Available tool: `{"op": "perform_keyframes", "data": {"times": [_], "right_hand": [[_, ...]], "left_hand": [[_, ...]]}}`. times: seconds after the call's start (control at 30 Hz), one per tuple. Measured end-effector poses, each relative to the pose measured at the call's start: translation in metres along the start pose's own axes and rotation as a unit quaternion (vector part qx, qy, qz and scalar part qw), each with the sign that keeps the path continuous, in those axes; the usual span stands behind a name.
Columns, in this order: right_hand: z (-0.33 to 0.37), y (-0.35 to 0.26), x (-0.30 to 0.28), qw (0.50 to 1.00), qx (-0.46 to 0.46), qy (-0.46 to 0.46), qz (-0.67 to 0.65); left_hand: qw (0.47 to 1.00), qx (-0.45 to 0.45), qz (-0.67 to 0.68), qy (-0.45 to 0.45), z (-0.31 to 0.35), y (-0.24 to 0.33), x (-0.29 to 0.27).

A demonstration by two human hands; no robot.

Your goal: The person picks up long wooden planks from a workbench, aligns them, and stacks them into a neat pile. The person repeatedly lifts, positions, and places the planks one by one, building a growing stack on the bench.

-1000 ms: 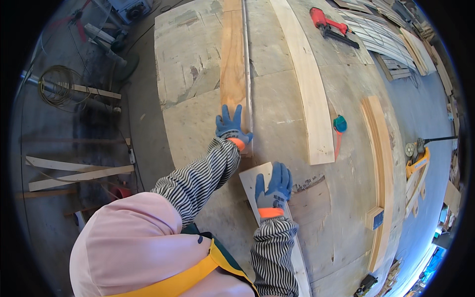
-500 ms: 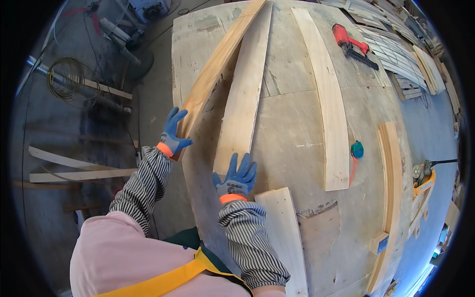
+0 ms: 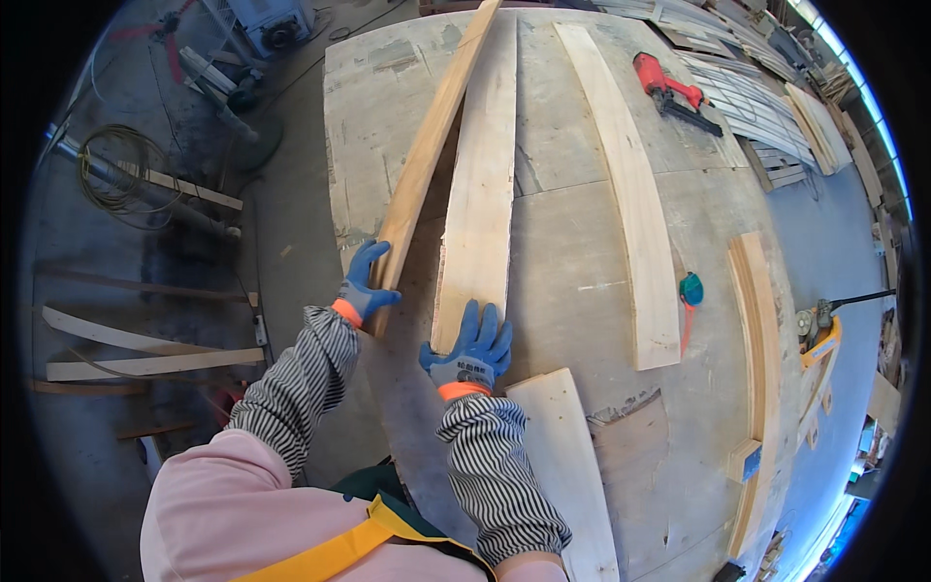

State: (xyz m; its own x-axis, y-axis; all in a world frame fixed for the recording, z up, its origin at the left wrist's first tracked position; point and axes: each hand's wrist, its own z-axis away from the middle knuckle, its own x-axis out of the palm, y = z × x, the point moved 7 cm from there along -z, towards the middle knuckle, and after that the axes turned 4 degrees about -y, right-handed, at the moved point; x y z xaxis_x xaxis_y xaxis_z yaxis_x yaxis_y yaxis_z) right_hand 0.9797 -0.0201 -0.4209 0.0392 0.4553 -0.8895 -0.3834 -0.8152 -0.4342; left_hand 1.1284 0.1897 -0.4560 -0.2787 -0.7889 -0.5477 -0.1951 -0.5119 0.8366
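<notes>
While the left hand (image 3: pixel 360 289) clasps a tilted board (image 3: pixel 431 155), the right hand (image 3: pixel 472 353) lies spread on a plank (image 3: pixel 482 194) stretching ahead of it.

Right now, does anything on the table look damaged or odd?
Yes: right of the nearest pale board, the table has a brown patch with a dark ragged edge, as if its surface had peeled.
</notes>
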Motion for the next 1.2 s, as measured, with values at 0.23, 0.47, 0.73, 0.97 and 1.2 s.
{"op": "perform_keyframes", "data": {"times": [0.23,0.47,0.73,0.97,1.2], "right_hand": [[-0.004,0.028,-0.085,0.998,-0.027,0.023,0.057],[0.032,0.121,-0.177,0.983,-0.18,-0.001,-0.02],[0.161,0.136,-0.167,0.482,0.103,-0.115,-0.862],[0.221,0.132,-0.147,0.344,0.164,-0.012,-0.924],[0.268,0.141,-0.163,0.518,0.222,-0.006,-0.826]], "left_hand": [[0.859,-0.121,0.494,-0.052,0.0,0.044,-0.012],[0.901,-0.125,0.413,-0.053,0.002,0.053,-0.016],[0.988,-0.095,0.124,0.014,0.002,0.042,0.025],[0.917,-0.199,0.341,-0.062,-0.02,0.122,0.125],[0.735,-0.222,0.618,-0.168,-0.097,0.164,0.215]]}}
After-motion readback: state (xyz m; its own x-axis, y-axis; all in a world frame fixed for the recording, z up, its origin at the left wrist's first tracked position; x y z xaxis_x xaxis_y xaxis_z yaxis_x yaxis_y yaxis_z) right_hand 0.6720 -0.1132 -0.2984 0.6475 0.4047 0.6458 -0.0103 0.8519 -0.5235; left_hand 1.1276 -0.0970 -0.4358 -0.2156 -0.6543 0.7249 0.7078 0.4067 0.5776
